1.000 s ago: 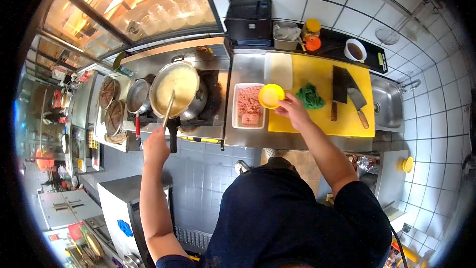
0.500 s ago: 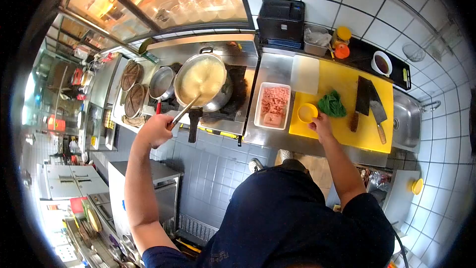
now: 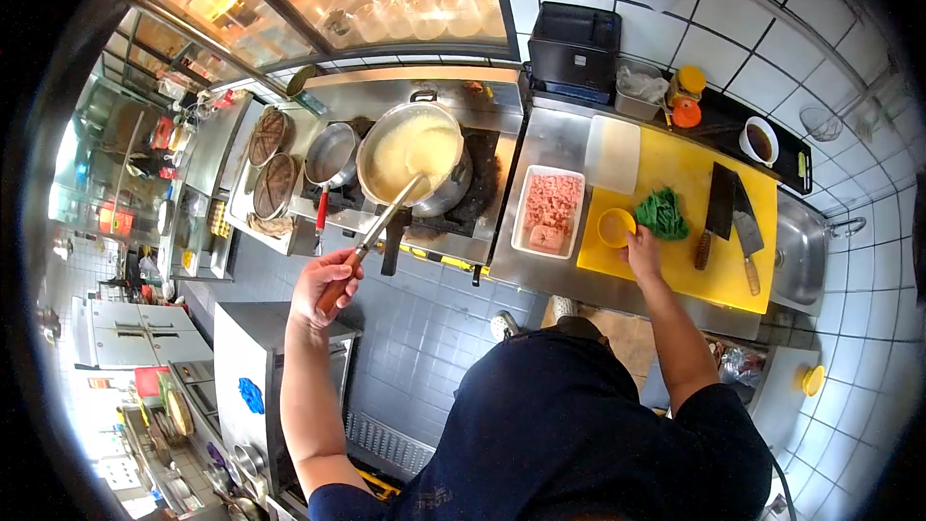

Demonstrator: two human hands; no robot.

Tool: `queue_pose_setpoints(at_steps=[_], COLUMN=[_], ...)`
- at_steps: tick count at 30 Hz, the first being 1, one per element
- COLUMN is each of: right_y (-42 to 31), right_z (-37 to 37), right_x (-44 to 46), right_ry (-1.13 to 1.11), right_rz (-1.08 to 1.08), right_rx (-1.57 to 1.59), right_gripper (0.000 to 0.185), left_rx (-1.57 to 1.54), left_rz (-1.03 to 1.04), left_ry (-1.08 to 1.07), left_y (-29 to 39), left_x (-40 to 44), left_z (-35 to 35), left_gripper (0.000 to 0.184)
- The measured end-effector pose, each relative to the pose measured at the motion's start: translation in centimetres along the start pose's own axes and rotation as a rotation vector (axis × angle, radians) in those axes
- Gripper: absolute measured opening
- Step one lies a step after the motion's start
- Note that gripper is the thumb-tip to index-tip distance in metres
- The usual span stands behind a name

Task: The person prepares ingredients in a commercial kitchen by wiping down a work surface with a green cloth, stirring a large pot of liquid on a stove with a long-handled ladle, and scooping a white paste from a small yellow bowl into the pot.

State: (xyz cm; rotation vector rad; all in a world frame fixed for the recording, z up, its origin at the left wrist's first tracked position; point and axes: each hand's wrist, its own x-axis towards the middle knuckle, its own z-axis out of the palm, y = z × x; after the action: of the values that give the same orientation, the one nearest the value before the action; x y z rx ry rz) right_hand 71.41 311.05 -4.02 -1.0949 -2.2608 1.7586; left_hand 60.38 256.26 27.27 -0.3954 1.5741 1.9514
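My left hand [image 3: 326, 287] is closed around the wooden grip of a long metal cooking utensil [image 3: 384, 224]. Its head is sunk in the pale yellow, thick liquid [image 3: 410, 147] inside a steel pot [image 3: 364, 170] on the stove, so its shape is hidden. On the yellow cutting board [image 3: 709, 275], my right hand [image 3: 640, 253] grips the edge of a small yellow cup [image 3: 615, 228] with something pale inside. Beside the cup lies a bunch of dark green leaves [image 3: 662, 214]. A white tray of diced pink meat [image 3: 550, 210] stands to the left.
Two cleavers, one dark-bladed [image 3: 717, 207], lie at the board's right, beside a sink [image 3: 801, 241]. A small saucepan [image 3: 331, 156] sits left of the pot. Behind the board are a white bowl of dark liquid [image 3: 759, 140], jars [image 3: 687, 85] and a white board [image 3: 612, 156].
My left hand has drawn back and down from the pot, showing more of the utensil's handle. My right hand stays on the yellow cup. The camera view has shifted slightly.
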Motion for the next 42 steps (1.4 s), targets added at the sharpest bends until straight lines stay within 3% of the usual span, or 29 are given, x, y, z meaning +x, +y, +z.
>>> queue_pose_setpoints(at_steps=[8, 10, 13, 16, 20, 21, 24, 25, 29, 31, 34, 39, 42], right_y=[4.5, 2.3, -2.5, -3.8, -5.0, -4.4, -3.1, -2.6, 0.8, 1.8, 3.8, 4.5, 7.5], right_z=[-0.9, -1.5, -2.1, -2.6, -2.2, -2.2, -2.5, -2.6, -2.9, -3.1, -3.3, -3.2, -3.5], right_x=[2.4, 0.5, -2.8, -4.1, -7.1, -7.4, -8.9, -9.4, -11.1, -12.4, -14.5, -19.8, -21.8], right_ry=[0.159, 0.284, 0.271, 0.264, 0.369, 0.394, 0.436, 0.445, 0.517, 0.515, 0.581, 0.499, 0.534], right_rz=[-0.294, -0.389, -0.288, -0.297, -0.305, -0.327, -0.318, -0.302, -0.381, -0.311, -0.376, -0.124, -0.142], right_rx=[-0.407, -0.585, -0.474, -0.448, -0.391, -0.393, -0.407, -0.414, -0.496, -0.492, -0.632, -0.537, -0.663], right_gripper=[0.038, 0.043, 0.040, 0.037, 0.030, 0.029, 0.029, 0.030, 0.030, 0.031, 0.031, 0.033, 0.033], left_rx=[-0.060, -0.031, 0.076, 0.251, 0.771, 0.883, 1.202, 1.304, 1.651, 1.741, 1.872, 1.963, 2.005], left_rz=[0.100, 0.115, 0.157, 0.219, 0.270, 0.440, 0.687, 0.636, 0.588, 0.604, 0.665, 0.709, 0.710], left_ry=[0.059, 0.069, 0.086, 0.108, 0.236, 0.265, 0.267, 0.271, 0.294, 0.266, 0.227, 0.176, 0.154], left_y=[-1.7, -1.8, -2.0, -2.4, -1.9, -3.7, -3.2, -2.8, -2.7, -2.4, -1.8, -1.3, -1.7], left_x=[-2.2, -2.5, -2.8, -2.3, -2.1, -0.4, 0.6, 0.6, 2.2, 3.3, 4.8, 7.0, 7.7], left_z=[-1.2, -1.3, -1.4, -1.6, -0.8, -2.7, -1.8, -1.3, -0.8, -0.9, -0.8, -1.0, -1.5], left_gripper=[0.047, 0.047, 0.049, 0.053, 0.053, 0.048, 0.039, 0.032, 0.034, 0.035, 0.032, 0.020, 0.018])
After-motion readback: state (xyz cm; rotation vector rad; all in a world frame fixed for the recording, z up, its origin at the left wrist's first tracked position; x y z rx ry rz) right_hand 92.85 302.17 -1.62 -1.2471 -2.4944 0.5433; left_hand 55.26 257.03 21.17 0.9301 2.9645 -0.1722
